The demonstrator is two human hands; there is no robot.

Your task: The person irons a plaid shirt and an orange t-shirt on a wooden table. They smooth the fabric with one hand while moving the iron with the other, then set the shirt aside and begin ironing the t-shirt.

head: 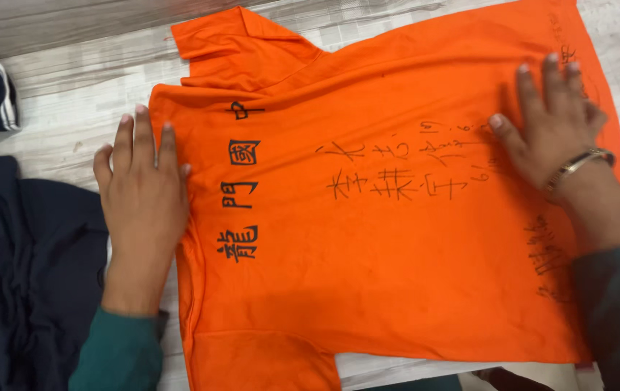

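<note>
2 hands press flat on an orange T-shirt [397,239] spread across a pale wood-grain floor [71,87]. The left hand [143,188] lies open, palm down, fingers together and pointing away from the person, resting on the shirt's left edge near a column of black printed characters. The right hand [553,127] is open too, fingers spread, palm down on the shirt's far right part, just beside rows of black handwritten marks; a thin bracelet [579,163] circles its wrist. Both forearms wear dark teal sleeves [118,355]. The shirt lies sideways to the viewer, 1 short sleeve at the top toward the far floor and another at the bottom edge. Left of the left hand, a heap of dark navy clothing [27,275] sits on the floor, touching the wrist area, with a white-striped piece near the upper left corner
</note>
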